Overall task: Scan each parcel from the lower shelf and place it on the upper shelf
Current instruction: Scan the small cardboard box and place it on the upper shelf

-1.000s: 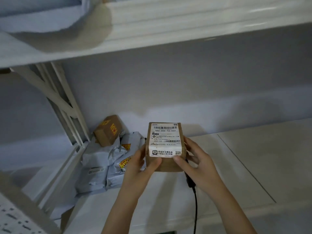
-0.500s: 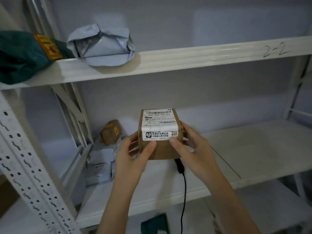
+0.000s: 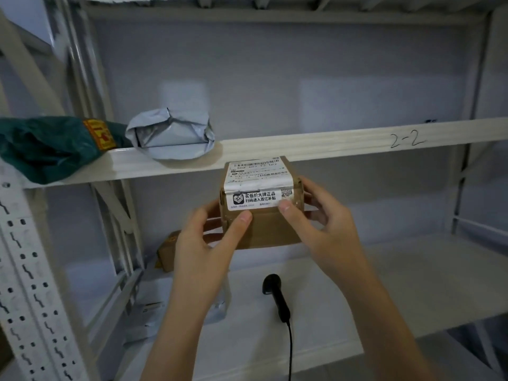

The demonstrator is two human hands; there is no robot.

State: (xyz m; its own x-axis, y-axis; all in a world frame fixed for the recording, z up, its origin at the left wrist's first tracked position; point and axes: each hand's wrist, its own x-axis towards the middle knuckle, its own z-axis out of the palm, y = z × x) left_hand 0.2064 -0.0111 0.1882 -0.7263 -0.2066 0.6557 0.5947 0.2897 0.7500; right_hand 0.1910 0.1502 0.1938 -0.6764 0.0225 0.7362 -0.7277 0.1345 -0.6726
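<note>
Cardboard parcel (image 3: 261, 215), held in both hands at the centre of the frame, sits in mid-air just in front of and slightly below the front edge of the upper shelf (image 3: 330, 145), its white shipping label with a barcode and a printed strip facing the camera. That pale metal shelf runs across the middle of the frame from left to right, with "2-2" handwritten on its lip at the right. The lower shelf (image 3: 412, 284) fills the lower right. A perforated white upright (image 3: 30, 284) stands at the lower left. On the upper shelf at the far left lies a dark green bag (image 3: 46, 147) with a red and yellow label, and just beside it, to its right, a grey plastic mailer (image 3: 171, 134). At the left end of the lower shelf, a second brown box (image 3: 167, 250) leans above a heap of grey mailers (image 3: 154, 312), partly hidden by the left forearm. The left hand (image 3: 203, 243) grips the parcel's left side, thumb pressed on the front below the label; the right hand (image 3: 324, 224) grips the right side, thumb on the label's lower right corner, fingers (image 3: 313, 189) curled round the edge. A black handheld scanner (image 3: 276, 295) lies on the lower shelf between the two forearms, its cable trailing to the bottom of the frame.
</note>
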